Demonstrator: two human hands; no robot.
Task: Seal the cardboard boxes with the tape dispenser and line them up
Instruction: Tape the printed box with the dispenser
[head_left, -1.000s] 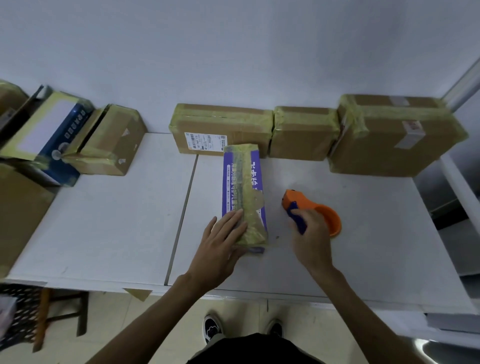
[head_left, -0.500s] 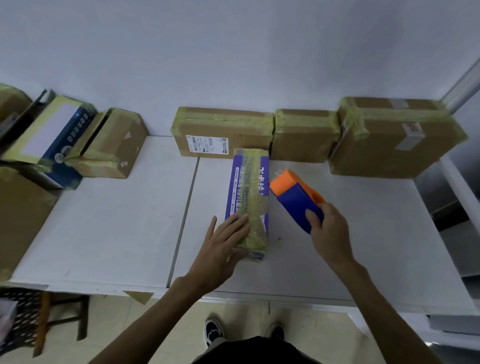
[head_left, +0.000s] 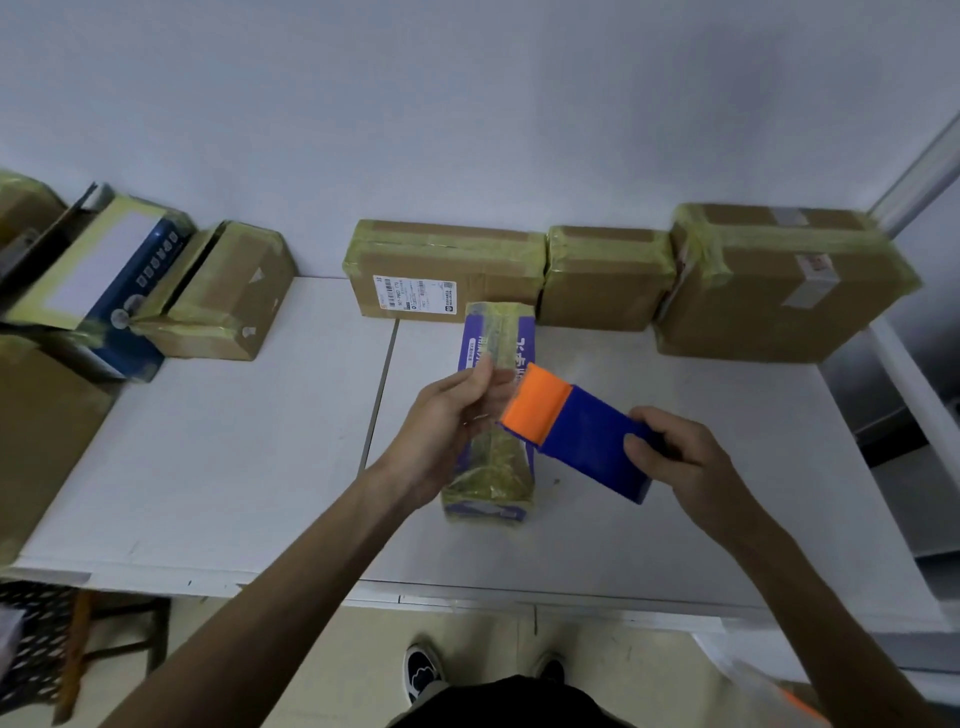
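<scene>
The right hand (head_left: 675, 467) has lifted the orange-and-blue plastic tape dispenser (head_left: 576, 436) off the white table (head_left: 208, 441), where it lay a second ago. It is now held in the air at the centre of the frame, orange mouth pointing left. The right grip is wrapped round the blue body, thumb on top.

The left hand (head_left: 452, 421) has come off the near end of the long purple printed cardboard box (head_left: 488, 488), which it was pressing down. It is now raised at the orange mouth with its fingers bunched. It looks like reaching for the tape's loose end, but no tape shows clearly, so I cannot tell whether that grip holds anything.

The purple box lies free on the table beneath both hands, lengthwise, already bearing yellowish tape. Its far end is just short of the three taped brown cardboard boxes (head_left: 605, 275) lined along the wall in the upper middle and right. Judging by this, another strip is about to be pulled, and the box is not yet in line.
</scene>
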